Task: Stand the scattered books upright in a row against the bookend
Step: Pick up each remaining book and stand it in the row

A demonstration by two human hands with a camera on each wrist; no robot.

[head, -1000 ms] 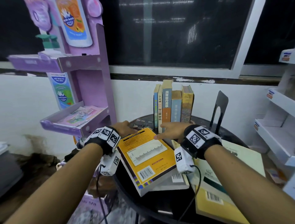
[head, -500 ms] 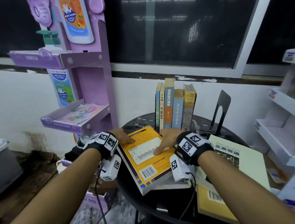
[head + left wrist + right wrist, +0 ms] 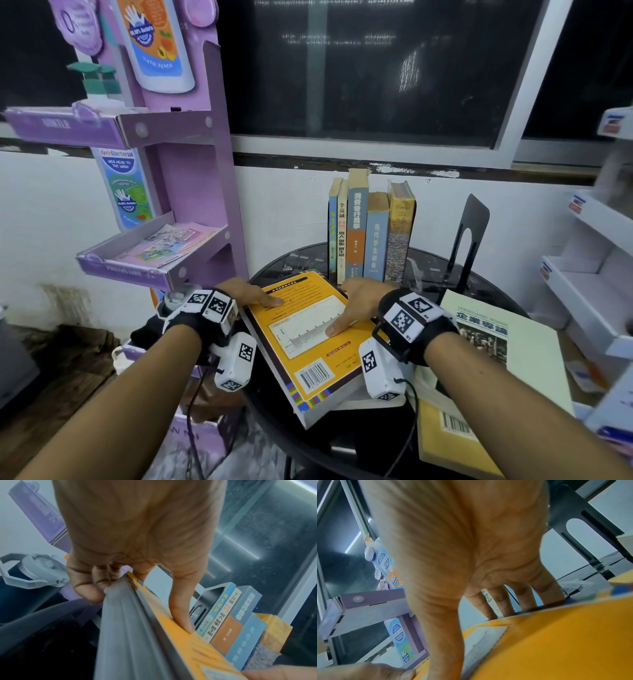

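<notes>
In the head view, the far fingers of both hands are hidden behind the edges of the yellow book (image 3: 306,337), so only the thumbs and knuckles show. The left hand (image 3: 247,294) grips the book's far-left edge with its thumb lying flat on the cover; the right hand (image 3: 356,303) holds the far-right edge, thumb stretched across the white panel on the cover. The book lies on a second, grey-edged book (image 3: 359,399), mostly covered, at the near left of the round black table (image 3: 493,291). Five upright books (image 3: 371,233) stand in a row at the far side, with the black bookend (image 3: 471,236) standing well apart to their right. A pale green book (image 3: 507,346) rests on another yellow one (image 3: 445,435) at the near right, the latter cut off by the frame. A purple display stand (image 3: 191,192) rises to the left.

From the left wrist, the fingers (image 3: 85,588) curl under the book's page edge and the thumb (image 3: 180,615) presses on the cover; the near cover is blurred. Another bookend's dark plate (image 3: 208,599) shows left of the row.

From the right wrist, four fingers (image 3: 498,601) reach over the far edge, their tips hidden behind it, and the thumb (image 3: 447,635) lies along the cover. The left thumb intrudes at the near left, blurred.
</notes>
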